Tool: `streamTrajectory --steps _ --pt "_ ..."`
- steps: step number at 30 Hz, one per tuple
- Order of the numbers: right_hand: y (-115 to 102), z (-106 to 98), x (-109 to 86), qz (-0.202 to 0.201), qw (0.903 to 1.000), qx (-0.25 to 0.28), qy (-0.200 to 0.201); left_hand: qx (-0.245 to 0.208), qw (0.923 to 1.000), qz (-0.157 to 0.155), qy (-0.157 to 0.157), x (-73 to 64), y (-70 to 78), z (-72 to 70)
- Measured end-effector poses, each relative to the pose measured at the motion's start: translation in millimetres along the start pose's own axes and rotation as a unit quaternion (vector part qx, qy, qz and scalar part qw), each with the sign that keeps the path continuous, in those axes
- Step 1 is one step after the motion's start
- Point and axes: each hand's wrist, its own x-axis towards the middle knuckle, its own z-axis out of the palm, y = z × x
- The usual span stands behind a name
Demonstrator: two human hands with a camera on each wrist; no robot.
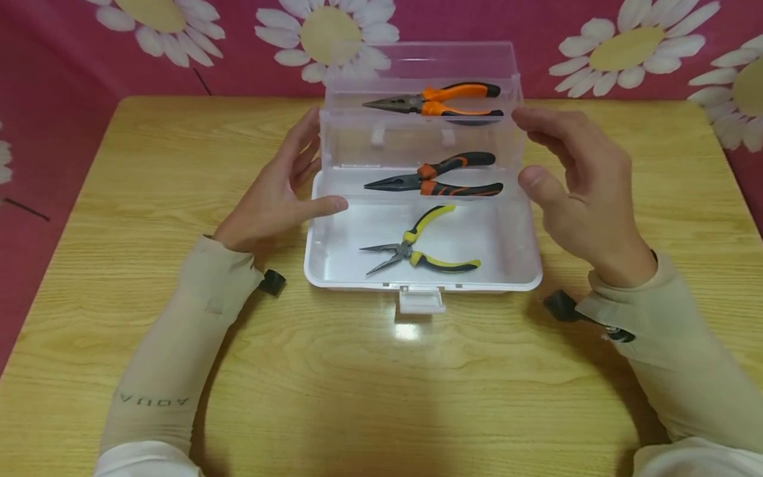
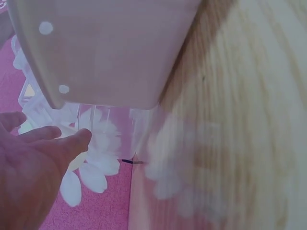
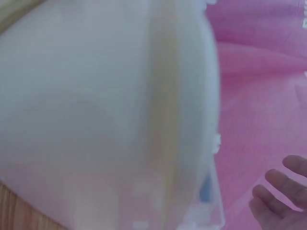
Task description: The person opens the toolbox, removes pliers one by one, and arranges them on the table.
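Note:
A white toolbox [image 1: 316, 281] with stepped clear trays stands on the table. Needle-nose pliers with orange-and-black grips [image 1: 456, 93] lie in the upper tray [image 1: 346, 118]. The tray below [image 1: 340, 182] holds black-and-orange needle-nose pliers [image 1: 438, 179]. Yellow-and-black needle-nose pliers [image 1: 404, 250] lie spread in the white base. My left hand [image 1: 274, 192] is at the trays' left side, thumb stretched over the base; its fingers look straight in the left wrist view. At the right side, my right hand [image 1: 596, 192] has loosely bent fingers near the trays' edge, gripping nothing; contact cannot be told.
The clear lid [image 1: 423, 59] stands raised at the back. A white latch [image 1: 421, 300] hangs down at the box's front. Bare wooden table [image 1: 381, 397] surrounds the box, and a pink cloth with daisies [image 1: 471, 40] hangs behind.

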Motion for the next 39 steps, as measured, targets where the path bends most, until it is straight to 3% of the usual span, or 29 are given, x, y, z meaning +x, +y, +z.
streamTrajectory --steps 4,10,16,23,27,35,39 --pt "-6.2 4.6 -3.7 -0.017 0.9994 0.019 -0.022 -0.019 0.9996 0.019 0.003 0.1 -2.5 0.7" --pt "-10.3 8.5 -7.6 -0.051 0.9925 -0.055 -0.097 -0.026 0.9989 0.037 0.008 -1.5 -5.0 0.3" --pt "-11.3 11.5 -13.0 -0.064 0.9710 -0.119 -0.197 -0.036 0.9975 0.060 0.007 -2.4 -4.2 0.0" --pt "-8.8 18.6 -18.6 -0.102 0.9544 -0.128 -0.250 -0.038 0.9981 0.047 0.012 -1.5 -3.4 0.7" --pt "-7.2 20.7 -21.1 -0.092 0.9432 -0.131 -0.291 -0.042 0.9978 0.050 0.010 -1.0 -3.9 1.5" --pt "0.9 23.8 -22.8 -0.066 0.9042 -0.171 -0.386 -0.044 0.9972 0.061 0.007 -0.4 -6.0 2.2" --pt "4.8 26.5 -23.2 -0.059 0.8922 -0.177 -0.411 -0.048 0.9960 0.074 0.008 -0.9 -6.4 3.0"
